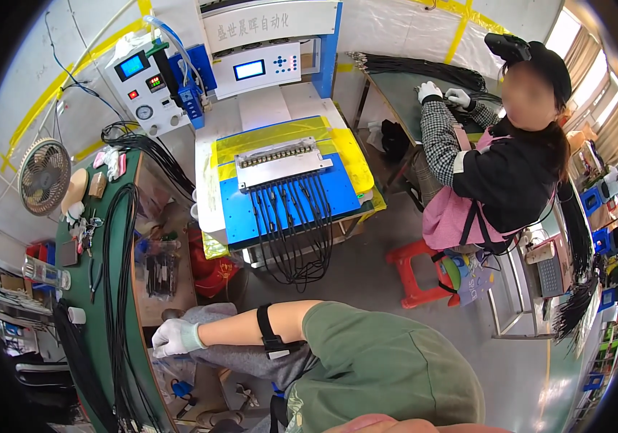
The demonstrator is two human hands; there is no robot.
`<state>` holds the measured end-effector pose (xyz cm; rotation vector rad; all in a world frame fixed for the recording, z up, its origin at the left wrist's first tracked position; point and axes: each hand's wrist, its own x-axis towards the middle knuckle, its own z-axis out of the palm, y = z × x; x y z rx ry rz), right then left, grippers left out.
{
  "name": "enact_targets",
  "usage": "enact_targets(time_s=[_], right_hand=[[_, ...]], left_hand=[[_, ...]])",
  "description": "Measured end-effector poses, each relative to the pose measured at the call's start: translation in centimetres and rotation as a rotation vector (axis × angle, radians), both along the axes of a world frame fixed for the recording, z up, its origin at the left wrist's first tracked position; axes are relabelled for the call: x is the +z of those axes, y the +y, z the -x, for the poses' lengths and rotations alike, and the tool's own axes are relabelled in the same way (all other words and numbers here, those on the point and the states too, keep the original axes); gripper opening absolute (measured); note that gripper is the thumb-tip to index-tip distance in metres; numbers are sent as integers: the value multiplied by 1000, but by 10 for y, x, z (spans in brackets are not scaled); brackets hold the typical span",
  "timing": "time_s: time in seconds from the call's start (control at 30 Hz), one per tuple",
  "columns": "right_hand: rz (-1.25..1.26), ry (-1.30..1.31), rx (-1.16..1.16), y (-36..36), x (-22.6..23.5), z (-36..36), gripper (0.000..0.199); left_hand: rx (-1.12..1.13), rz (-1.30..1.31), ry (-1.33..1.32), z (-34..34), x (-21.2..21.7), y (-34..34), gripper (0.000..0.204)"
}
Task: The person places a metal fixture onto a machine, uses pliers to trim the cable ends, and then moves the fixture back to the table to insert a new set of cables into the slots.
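Where the green bench [99,339] meets the person's knee, the left hand [176,337] reaches out in a pale glove, forearm bare, a black strap around the arm near the elbow. The nearest thing is the bundle of black cables [115,289] — it lies just to the left of the fingertips, close but seemingly not touching. The bundle's long axis runs along the bench, from the coil at the far end down toward the lower edge of the view, so it crosses the line of the reaching forearm roughly at right angles.

Fingers: loosely curled, knuckles up, not visibly pinching anything; whether a thin strand sits under them I cannot tell.

Right hand: not in view. Only the left arm shows, so it is the nearer one by default.

Cables: thin, black, many strands side by side, slack, sagging a little off the bench edge.

Around: a white fan [44,175] at the bench's far end; a blue jig [280,198] ahead with short black leads hanging from a grey clamp bar; a co-worker on a red stool [414,270] to the right, white-gloved hands on another cable heap.
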<state>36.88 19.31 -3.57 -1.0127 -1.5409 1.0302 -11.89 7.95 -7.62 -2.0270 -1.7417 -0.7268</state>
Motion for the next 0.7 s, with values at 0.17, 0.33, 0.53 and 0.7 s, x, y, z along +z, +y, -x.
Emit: enact_targets(time_s=[0.17,0.33,0.53,0.7], right_hand=[[-11,5,11,3,3,4,24],[-6,-10,17,2,4,4,24],[25,-27,21,0,5,-1,25],[-8,-38,26,0,7,4,25]], left_hand=[[28,-13,1,-2,10,-2,18],[34,-51,32,-1,7,-1,18],[13,-31,23,-14,10,12,17],[-310,-275,15,-4,8,12,16]])
